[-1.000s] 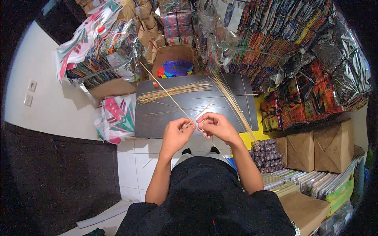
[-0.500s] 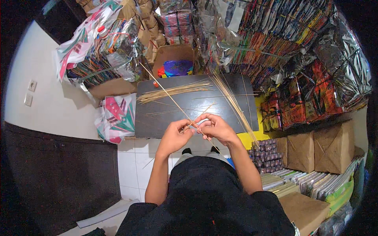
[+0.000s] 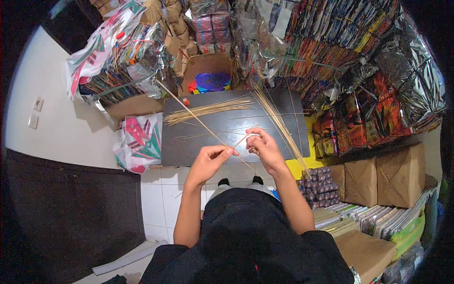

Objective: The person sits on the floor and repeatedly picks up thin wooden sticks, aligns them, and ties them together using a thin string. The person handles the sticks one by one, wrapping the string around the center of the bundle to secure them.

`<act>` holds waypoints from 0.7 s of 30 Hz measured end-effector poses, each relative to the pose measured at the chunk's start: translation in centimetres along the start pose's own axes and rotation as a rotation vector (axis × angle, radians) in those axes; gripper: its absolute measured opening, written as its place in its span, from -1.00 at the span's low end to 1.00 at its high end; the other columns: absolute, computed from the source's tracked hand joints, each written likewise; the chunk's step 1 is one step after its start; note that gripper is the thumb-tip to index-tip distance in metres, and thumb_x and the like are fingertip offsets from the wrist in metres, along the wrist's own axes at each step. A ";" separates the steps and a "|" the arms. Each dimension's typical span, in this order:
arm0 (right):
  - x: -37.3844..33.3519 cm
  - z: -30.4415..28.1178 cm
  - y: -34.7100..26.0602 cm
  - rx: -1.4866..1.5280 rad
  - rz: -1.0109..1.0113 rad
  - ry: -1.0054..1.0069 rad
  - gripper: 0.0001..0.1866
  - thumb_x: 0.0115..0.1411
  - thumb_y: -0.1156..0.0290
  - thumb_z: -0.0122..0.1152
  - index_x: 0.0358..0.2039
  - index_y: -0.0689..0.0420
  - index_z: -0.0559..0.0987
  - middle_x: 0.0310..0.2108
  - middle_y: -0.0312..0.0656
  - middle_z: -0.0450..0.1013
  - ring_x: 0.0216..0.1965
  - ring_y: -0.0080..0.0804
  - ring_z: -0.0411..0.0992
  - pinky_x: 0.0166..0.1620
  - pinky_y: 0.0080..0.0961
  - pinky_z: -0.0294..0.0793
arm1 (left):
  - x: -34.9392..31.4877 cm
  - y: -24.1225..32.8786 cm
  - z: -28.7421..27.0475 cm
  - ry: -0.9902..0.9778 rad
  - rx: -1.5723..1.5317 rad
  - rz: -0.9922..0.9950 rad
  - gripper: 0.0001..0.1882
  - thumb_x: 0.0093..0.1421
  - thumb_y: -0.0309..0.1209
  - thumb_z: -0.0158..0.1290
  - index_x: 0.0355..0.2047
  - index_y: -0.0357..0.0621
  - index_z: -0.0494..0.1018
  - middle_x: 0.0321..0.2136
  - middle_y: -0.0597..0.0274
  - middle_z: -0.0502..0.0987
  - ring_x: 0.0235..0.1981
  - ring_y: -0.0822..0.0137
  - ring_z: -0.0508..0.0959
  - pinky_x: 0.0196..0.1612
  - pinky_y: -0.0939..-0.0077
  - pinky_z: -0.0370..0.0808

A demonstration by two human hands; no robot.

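A long thin bamboo stick (image 3: 189, 110) slants from the upper left of the table down to my left hand (image 3: 211, 164), which pinches it between thumb and fingers. Its thin lower end sticks out past the fingertips toward my lap. A shorter stick (image 3: 241, 140) crosses it at that pinch and points up toward my right hand (image 3: 267, 152). The right hand is raised just right of the crossing, fingers curled in. Whatever is between those fingers is too small to make out. Behind the hands, a bundle of bamboo sticks (image 3: 213, 110) lies on the dark table (image 3: 279, 102).
A second stick bundle (image 3: 280, 120) slants along the table's right side. A small orange spool (image 3: 186, 102) stands by the far left edge. Stacked wrapped packages (image 3: 326, 38) rise behind and to the right. Small dark boxes (image 3: 319, 187) and brown paper parcels (image 3: 399, 175) are at the right.
My right hand has moved up and away from the crossing, to the right. The left hand keeps its pinch, and the long stick's far end has swung left.
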State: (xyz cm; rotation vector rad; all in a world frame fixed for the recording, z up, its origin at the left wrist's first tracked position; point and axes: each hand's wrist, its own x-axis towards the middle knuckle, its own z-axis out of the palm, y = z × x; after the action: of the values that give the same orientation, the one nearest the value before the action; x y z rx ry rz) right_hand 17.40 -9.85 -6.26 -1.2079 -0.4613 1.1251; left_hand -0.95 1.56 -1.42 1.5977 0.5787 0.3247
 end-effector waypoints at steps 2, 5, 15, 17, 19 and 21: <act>-0.2 0.0 -0.5 0.163 0.064 -0.030 -0.68 0.27 0.43 0.10 0.04 0.11 0.42 -0.34 -0.32 0.44 -0.30 -0.56 0.40 -0.15 -0.52 0.39 | -0.3 0.5 -0.1 -0.006 -0.021 -0.083 -0.71 0.35 -0.25 0.09 -0.26 -0.23 0.67 -0.62 0.54 0.35 -0.55 0.64 0.22 -0.48 0.64 0.14; -0.4 -0.5 -0.9 0.483 0.152 -0.126 -0.67 0.30 0.41 0.08 0.07 0.06 0.38 -0.32 -0.31 0.41 -0.34 -0.53 0.35 -0.18 -0.50 0.36 | -0.3 0.3 -0.2 -0.021 -0.052 -0.146 -0.72 0.34 -0.27 0.10 -0.27 -0.25 0.67 -0.61 0.53 0.38 -0.52 0.63 0.23 -0.46 0.63 0.18; -1.2 -3.0 -3.4 0.850 0.154 -0.244 -0.70 0.29 0.45 0.07 0.04 -0.03 0.41 -0.35 -0.32 0.34 -0.39 -0.50 0.25 -0.24 -0.44 0.27 | -0.7 -0.8 -0.9 -0.038 -0.083 -0.161 -0.70 0.35 -0.22 0.08 -0.26 -0.18 0.69 -0.69 0.58 0.24 -0.62 0.67 0.16 -0.57 0.63 0.08; -1.3 -4.2 -3.9 0.893 0.130 -0.220 -0.69 0.27 0.49 0.08 0.02 -0.04 0.44 -0.34 -0.33 0.34 -0.41 -0.51 0.23 -0.23 -0.46 0.24 | -0.8 -1.3 -1.1 -0.028 -0.079 -0.168 -0.69 0.35 -0.20 0.08 -0.26 -0.16 0.69 -0.70 0.58 0.22 -0.64 0.67 0.15 -0.59 0.63 0.06; -1.4 -5.7 -4.4 0.924 0.089 -0.177 -0.68 0.27 0.49 0.09 0.03 -0.05 0.44 -0.34 -0.34 0.35 -0.42 -0.52 0.23 -0.23 -0.47 0.23 | -1.0 -1.5 -1.4 -0.025 -0.098 -0.166 -0.69 0.35 -0.19 0.08 -0.26 -0.14 0.69 -0.70 0.59 0.20 -0.65 0.67 0.13 -0.60 0.64 0.04; -1.3 -7.8 -4.4 0.903 0.024 -0.111 -0.70 0.27 0.48 0.10 0.01 -0.05 0.45 -0.35 -0.37 0.35 -0.42 -0.54 0.22 -0.25 -0.46 0.24 | -1.1 -1.3 -1.4 -0.035 -0.141 -0.156 -0.70 0.35 -0.20 0.08 -0.26 -0.14 0.69 -0.70 0.60 0.20 -0.66 0.67 0.12 -0.61 0.65 0.03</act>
State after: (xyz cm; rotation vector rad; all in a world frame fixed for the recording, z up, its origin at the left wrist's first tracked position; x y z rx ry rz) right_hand 24.90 -14.56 -4.70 -0.3622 0.0104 1.2223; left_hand -2.83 2.20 -2.40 1.4109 0.6356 0.2162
